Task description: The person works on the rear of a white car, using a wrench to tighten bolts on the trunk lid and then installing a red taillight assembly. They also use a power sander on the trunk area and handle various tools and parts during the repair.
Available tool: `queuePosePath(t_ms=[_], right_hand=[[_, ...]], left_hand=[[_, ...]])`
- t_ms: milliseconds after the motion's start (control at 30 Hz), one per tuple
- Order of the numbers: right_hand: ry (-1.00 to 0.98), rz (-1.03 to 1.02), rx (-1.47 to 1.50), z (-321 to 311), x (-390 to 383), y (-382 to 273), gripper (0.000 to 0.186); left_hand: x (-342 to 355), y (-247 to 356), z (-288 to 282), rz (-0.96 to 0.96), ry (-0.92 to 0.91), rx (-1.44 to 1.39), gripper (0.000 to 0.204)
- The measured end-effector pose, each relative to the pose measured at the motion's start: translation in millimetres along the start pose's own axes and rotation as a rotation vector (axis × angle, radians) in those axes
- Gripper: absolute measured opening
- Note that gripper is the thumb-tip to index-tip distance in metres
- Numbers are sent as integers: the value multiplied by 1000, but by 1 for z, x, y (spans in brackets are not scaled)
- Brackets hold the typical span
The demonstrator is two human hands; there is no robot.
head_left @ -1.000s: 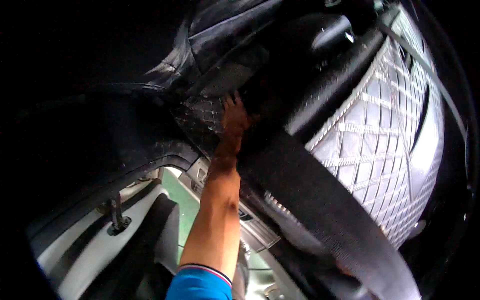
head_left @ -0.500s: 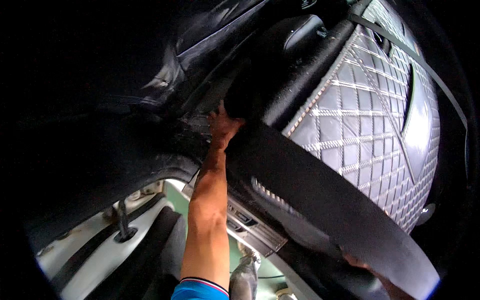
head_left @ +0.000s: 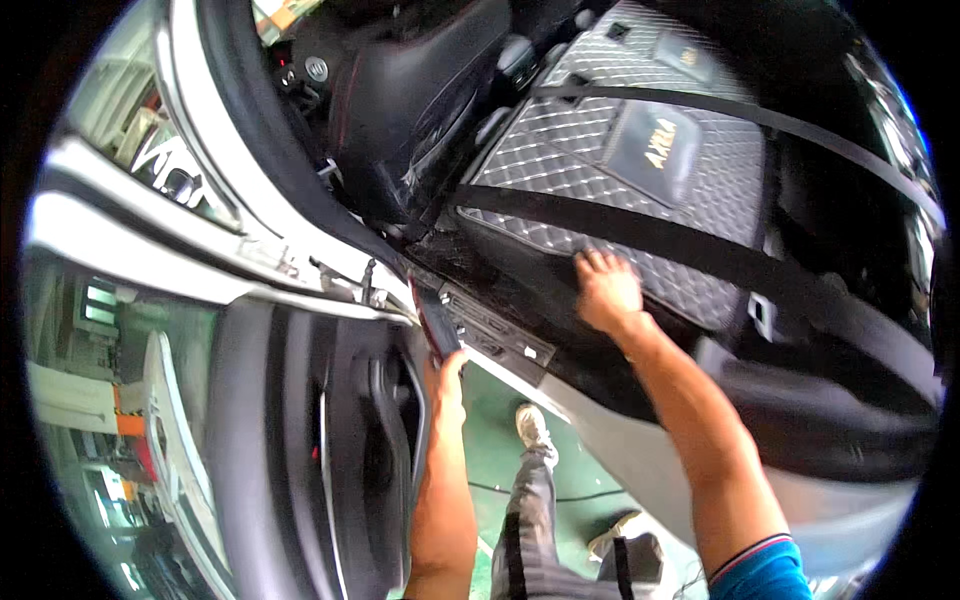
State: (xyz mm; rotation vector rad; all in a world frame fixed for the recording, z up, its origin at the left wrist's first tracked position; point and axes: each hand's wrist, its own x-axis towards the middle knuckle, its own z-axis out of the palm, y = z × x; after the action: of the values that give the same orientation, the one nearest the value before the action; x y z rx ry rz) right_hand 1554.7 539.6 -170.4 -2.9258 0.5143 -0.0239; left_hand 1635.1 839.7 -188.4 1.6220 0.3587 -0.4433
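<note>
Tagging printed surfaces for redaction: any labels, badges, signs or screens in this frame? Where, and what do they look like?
Badge patch: on the quilted floor mat, upper centre; dark rounded rectangle with gold lettering.
Smaller patch: same mat, further up; dark, gold mark, too small to make out.
Glass lettering: upper left on the window; pale, blurred strokes.
No screens or packages show. The right hand rests on the mat's near edge.

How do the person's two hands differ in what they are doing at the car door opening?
The left hand is curled around a slim dark tool at the door sill; the right hand holds nothing. The right hand lies flat, fingers spread, on the quilted floor mat, farther inside the car than the left hand. Both are bare and reach up from the lower edge.
</note>
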Motion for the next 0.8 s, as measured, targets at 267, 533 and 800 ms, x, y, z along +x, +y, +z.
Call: queuePosePath(t_ms=[267, 533, 800], right_hand=[[45, -16, 1004, -184, -382, -89, 84], [271, 572, 1183, -261, -686, -70, 86], [1309, 1189, 1733, -246, -874, -94, 66]], left_hand=[[-377, -1, -67, 222, -386, -18, 89], [-605, -46, -17, 1153, -891, 693, 114], [-766, -98, 41, 1406, -1788, 724, 114]])
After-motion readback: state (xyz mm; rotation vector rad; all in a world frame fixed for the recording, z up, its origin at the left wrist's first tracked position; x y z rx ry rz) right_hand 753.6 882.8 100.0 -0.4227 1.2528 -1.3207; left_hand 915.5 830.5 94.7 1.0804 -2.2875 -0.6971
